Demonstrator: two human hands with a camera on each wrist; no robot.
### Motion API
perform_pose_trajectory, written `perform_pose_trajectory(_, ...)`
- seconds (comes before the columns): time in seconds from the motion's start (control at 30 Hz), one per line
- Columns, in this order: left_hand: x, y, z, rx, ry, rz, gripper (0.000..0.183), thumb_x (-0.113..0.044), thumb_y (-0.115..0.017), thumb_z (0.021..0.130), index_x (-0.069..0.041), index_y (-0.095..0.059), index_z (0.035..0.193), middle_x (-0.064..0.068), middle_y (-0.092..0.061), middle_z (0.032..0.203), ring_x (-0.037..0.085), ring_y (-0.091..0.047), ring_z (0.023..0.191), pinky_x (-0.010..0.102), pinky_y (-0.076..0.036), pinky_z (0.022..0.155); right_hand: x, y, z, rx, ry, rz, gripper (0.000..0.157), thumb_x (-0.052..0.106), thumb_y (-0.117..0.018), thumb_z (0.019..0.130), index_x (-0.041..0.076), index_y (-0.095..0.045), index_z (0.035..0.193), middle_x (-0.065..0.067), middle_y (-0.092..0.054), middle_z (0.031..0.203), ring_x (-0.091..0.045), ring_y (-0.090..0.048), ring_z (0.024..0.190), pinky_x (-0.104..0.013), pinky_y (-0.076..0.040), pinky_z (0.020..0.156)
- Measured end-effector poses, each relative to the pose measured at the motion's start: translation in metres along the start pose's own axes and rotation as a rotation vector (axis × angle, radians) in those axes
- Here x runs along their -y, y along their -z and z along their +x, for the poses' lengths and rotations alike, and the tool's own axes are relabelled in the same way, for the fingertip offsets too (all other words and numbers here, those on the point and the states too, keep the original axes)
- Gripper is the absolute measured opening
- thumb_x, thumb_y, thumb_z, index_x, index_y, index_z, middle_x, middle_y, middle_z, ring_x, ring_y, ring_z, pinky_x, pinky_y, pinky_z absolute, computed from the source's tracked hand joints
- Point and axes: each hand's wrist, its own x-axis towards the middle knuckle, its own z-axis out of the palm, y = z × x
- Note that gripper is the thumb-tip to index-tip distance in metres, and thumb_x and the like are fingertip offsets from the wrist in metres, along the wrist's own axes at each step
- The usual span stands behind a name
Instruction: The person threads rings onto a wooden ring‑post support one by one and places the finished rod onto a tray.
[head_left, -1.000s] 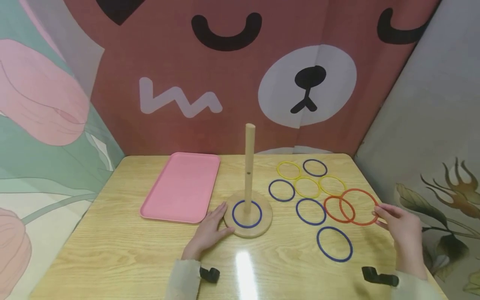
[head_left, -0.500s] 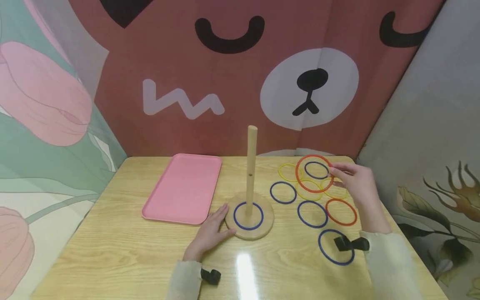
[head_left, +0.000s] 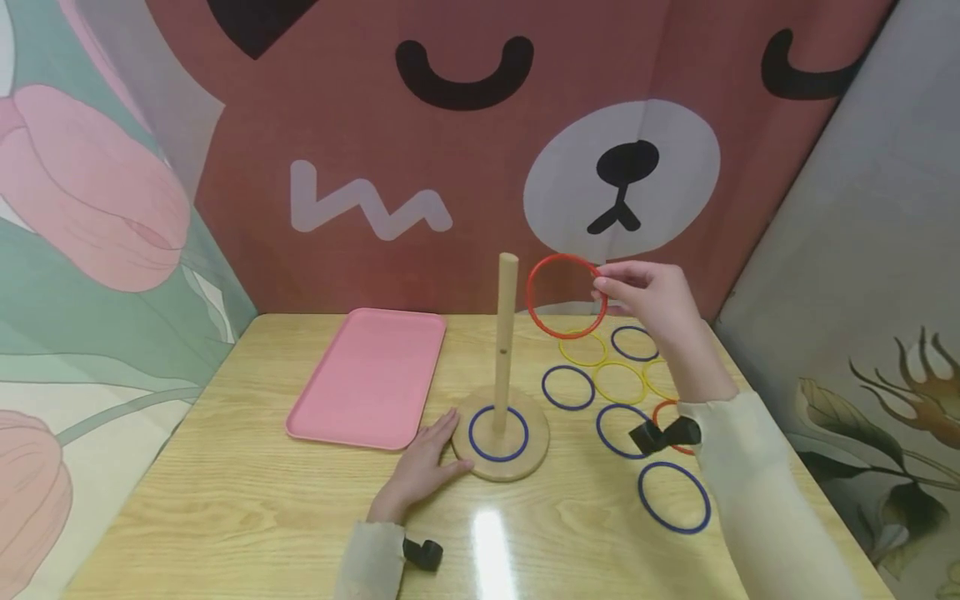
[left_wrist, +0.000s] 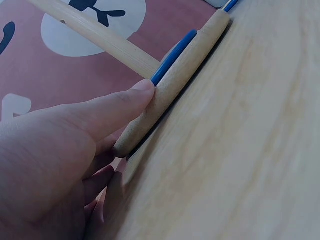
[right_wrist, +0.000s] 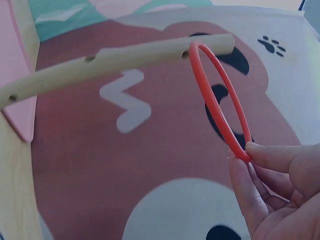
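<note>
A wooden post [head_left: 507, 321] rises from a round wooden base [head_left: 537, 433], where a blue ring [head_left: 500, 459] lies around its foot. My left hand [head_left: 416, 473] rests against the left side of this base, thumb at the front rim and fingers spread along the edge, as the left wrist view shows up close. Raised to the right of the post, my right hand [head_left: 654, 293] pinches a red ring [head_left: 529, 293] between thumb and fingers. The ring is tilted up and apart from the post in the head view; the right wrist view has its far side [right_wrist: 196, 47] overlapping the post near the top.
Right of the base lie several blue, yellow and red rings, among them a near blue ring [head_left: 642, 500] and a yellow ring [head_left: 619, 402]. My right forearm partly covers another red ring [head_left: 660, 408]. A pink tray [head_left: 367, 375] lies at the left. A bear-print curtain hangs behind.
My right hand has lifted the red ring from the right side of the table and carried it up and left, toward the post. My left hand has stayed at the base.
</note>
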Motion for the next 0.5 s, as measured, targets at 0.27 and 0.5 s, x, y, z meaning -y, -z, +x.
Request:
perform_pose_trajectory(0.27, -0.002, 0.001, -0.001, -0.001, -0.001, -0.019, 0.085, -0.052, -0.064, 0.087, -0.009, -0.030, 0.152, 0.009, -0.026, 0.160, 0.027, -0.026, 0.148, 0.048, -0.017, 0.124, 0.030, -0.017, 0.008, 0.056, 0.023, 0.093, 0.036, 0.027, -0.069, 0.089, 0.007, -0.066, 0.118, 0.007, -0.073, 0.088, -0.005, -0.070, 0.082, -0.021, -0.060, 0.076)
perform_pose_trajectory(0.5, -0.001, 0.001, 0.000, -0.006, -0.003, -0.013, 0.086, -0.053, -0.064, 0.087, -0.009, -0.029, 0.152, 0.009, -0.027, 0.160, 0.027, -0.027, 0.148, 0.048, -0.018, 0.124, 0.037, -0.031, 0.014, 0.083, 0.021, 0.113, 0.032, 0.024, -0.069, 0.090, 0.006, -0.067, 0.116, 0.003, -0.072, 0.090, -0.006, -0.070, 0.082, -0.021, -0.060, 0.075)
